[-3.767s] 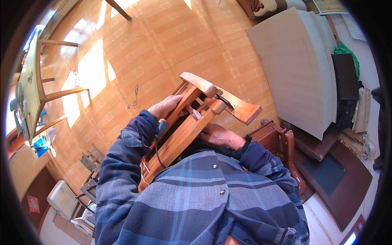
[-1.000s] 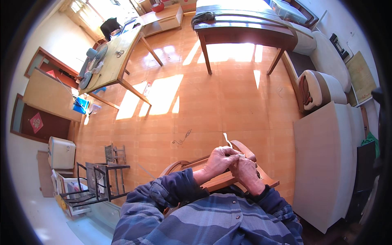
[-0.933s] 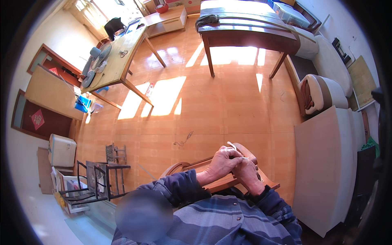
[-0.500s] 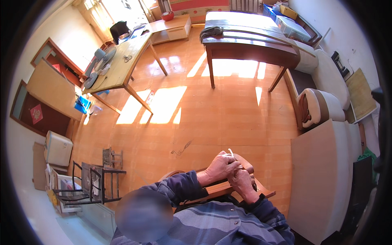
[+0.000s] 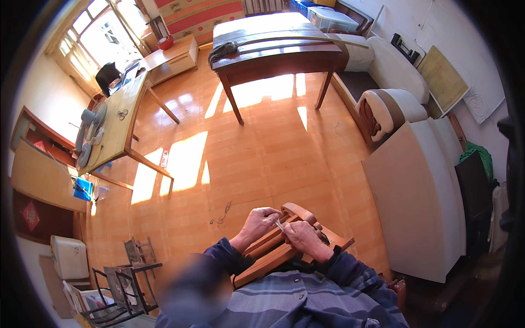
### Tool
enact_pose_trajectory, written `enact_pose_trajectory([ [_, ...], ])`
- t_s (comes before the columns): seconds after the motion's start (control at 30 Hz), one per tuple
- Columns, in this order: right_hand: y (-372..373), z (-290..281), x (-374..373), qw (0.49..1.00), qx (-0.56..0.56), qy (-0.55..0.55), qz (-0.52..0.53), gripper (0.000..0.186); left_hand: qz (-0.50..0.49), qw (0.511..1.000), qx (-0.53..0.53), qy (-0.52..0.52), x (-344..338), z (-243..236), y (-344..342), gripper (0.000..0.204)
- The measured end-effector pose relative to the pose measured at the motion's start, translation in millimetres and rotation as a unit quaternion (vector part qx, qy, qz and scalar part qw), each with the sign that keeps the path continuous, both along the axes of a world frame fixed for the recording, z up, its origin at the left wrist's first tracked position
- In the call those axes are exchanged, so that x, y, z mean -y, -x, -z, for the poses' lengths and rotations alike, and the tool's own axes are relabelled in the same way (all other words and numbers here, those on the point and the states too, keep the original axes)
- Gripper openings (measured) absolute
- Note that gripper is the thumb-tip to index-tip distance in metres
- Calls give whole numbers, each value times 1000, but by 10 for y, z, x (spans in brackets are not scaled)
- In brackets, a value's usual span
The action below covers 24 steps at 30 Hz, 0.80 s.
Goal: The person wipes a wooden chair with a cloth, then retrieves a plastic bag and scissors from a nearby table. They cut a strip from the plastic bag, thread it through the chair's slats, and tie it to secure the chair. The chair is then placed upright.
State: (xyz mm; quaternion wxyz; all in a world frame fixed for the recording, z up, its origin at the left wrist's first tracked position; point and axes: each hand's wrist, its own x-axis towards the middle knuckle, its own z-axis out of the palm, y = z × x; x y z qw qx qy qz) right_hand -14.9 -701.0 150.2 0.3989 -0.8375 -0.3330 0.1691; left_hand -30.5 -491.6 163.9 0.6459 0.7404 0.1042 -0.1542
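Both hands meet in front of my striped shirt, over a brown wooden slatted piece with a curved rail that looks like part of a chair. A short, thin white strip spans the small gap between my fingers; its material is too small to make out. My left hand pinches its upper end with thumb and fingertips. At the lower end, my right hand has its fingers curled closed around the strip. The right forearm comes in over the wood, and part of the slats is hidden beneath the hands.
A tall pale panel stands close on my right. Small dark chairs are at the lower left. A wooden table and a dark table stand farther off. Some stringy debris lies on the tiled floor.
My hands, close together before, have moved slightly apart, with the white strip now stretched between them. My view has turned to the right.
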Motion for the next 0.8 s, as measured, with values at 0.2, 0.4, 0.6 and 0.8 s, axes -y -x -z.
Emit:
enact_pose_trajectory([
  [0.2,5,-267,-46,993,-99,37,49,40,-50,993,-66,82,-17,-21,-6,20],
  [0.4,97,-230,-161,988,-23,130,78,49,-23,991,-78,110,-87,-90,-39,27],
  [0.6,124,-185,-170,996,36,65,47,54,5,982,-91,163,-147,-141,-14,27],
  [0.8,43,-75,-34,986,-148,43,58,44,-4,985,-113,128,-223,69,1,25],
])
